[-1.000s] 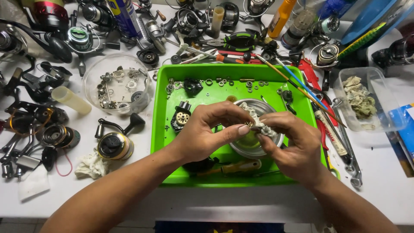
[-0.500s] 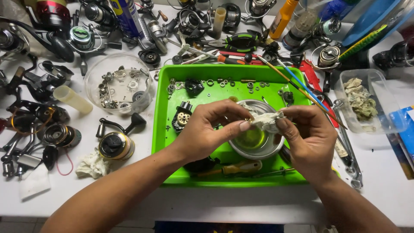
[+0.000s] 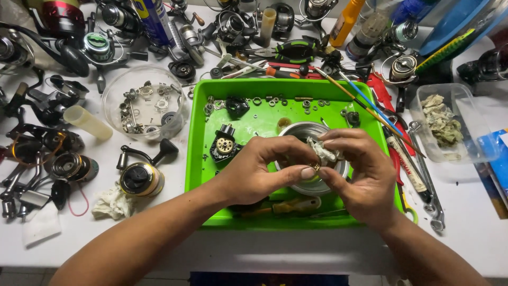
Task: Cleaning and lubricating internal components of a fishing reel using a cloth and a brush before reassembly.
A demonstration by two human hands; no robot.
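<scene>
Over the metal bowl (image 3: pixel 312 182) in the green tray (image 3: pixel 248 119) (on the cluttered counter (image 3: pixel 476 222)), the left hand (image 3: pixel 254 172) pinches a small brass ring (image 3: pixel 315 167) while the right hand (image 3: pixel 362 177) grips a crumpled tissue (image 3: pixel 324 152) against it.

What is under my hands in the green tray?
A round metal bowl sits in the green tray beneath the left hand and right hand. A screwdriver lies nearer you. The bowl's contents are mostly covered.

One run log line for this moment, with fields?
left hand: pinches small brass ring | right hand: holds crumpled tissue at ring | below: metal bowl in green tray
</scene>
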